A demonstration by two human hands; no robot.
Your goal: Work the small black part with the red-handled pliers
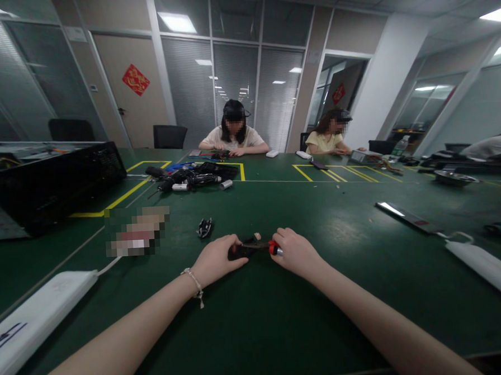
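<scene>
My left hand [218, 260], with a bracelet at the wrist, is closed round a small black part [236, 252]. Its exact kind is hard to make out. My right hand [293, 249] grips a red-handled tool [272, 248] with a dark, thin metal end that points left and meets the black part. The fingers cover most of the handle, so the tool's kind is unclear. Just beyond the hands lies a small pale piece [257, 236]. A small black-and-silver part [204, 228] rests on the green table [258, 332], up and left of my left hand.
Left stand a black computer case [57, 189] and a white power bank [43, 321] with a cable. Cables and black parts [191, 176] are heaped farther back. Right are a phone [407, 217] and another white power bank [487, 267]. Two people [233, 135] sit across the table.
</scene>
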